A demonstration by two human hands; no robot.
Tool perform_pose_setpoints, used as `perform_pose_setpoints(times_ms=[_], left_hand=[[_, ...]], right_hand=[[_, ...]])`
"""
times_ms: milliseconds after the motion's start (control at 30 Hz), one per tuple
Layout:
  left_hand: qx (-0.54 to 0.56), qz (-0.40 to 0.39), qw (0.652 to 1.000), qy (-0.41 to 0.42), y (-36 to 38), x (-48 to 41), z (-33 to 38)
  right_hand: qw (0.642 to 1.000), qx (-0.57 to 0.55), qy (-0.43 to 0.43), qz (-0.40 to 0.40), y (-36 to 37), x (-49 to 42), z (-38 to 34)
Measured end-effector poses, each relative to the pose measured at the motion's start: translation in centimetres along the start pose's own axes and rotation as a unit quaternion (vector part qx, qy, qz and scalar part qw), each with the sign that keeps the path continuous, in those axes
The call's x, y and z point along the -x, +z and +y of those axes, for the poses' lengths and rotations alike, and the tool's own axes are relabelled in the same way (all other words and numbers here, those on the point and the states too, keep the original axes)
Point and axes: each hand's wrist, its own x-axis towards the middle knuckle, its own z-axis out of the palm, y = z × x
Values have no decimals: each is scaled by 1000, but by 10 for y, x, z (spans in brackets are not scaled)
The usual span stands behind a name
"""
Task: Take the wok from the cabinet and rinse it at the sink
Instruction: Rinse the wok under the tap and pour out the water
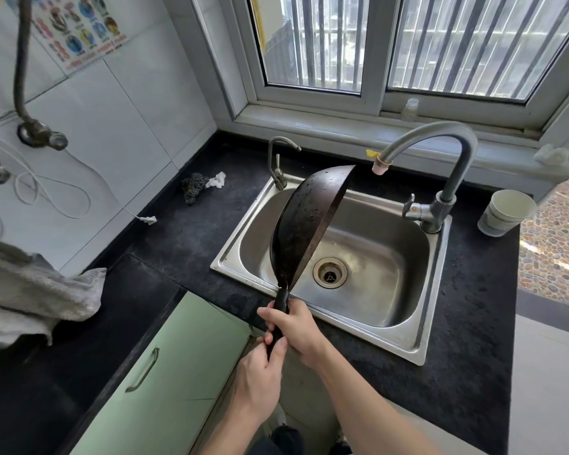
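A dark, worn wok (304, 224) hangs tilted on its side over the left half of the steel sink (421, 326), its outer bottom facing left and its rim edge towards the faucet. Both hands grip its black handle at the sink's front edge. My right hand (294, 326) wraps the handle higher up; my left hand (260, 379) holds the handle's end just below. The tall curved faucet (454, 149) stands at the sink's back right, its pink-tipped spout right of the wok's top. No water is visibly running.
A small second tap (278, 159) stands at the sink's back left. A steel scourer (194, 187) and white scrap lie on the black counter (184, 244). A paper cup (506, 211) sits right of the faucet. A grey cloth (30, 297) lies left. Green cabinet door (165, 372) below.
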Motion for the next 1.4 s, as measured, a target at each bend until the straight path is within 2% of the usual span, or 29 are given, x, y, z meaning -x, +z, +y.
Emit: perform_pose_setpoints(times_ms=[533,700,833,967,1067,1200,1400], left_hand=[[1,-4,999,-34,0,3,-2],[43,-22,997,-59,-3,2,-3],[66,-52,993,-79,-11,1,0],[149,-86,978,-121,-20,-1,-1],[146,-112,975,-123,-29,-2,-8],[168,-142,969,-115,-41,-6,-15],[232,-199,943,-129,-56,-11,-39]], right_hand=[[1000,-11,1,1,-1,5,5],[1000,6,9,4,3,5,3],[999,30,15,30,10,6,0],[996,65,16,60,21,7,-1],[993,62,21,96,31,9,2],[992,12,27,120,46,7,11],[972,-192,68,113,67,1,26]])
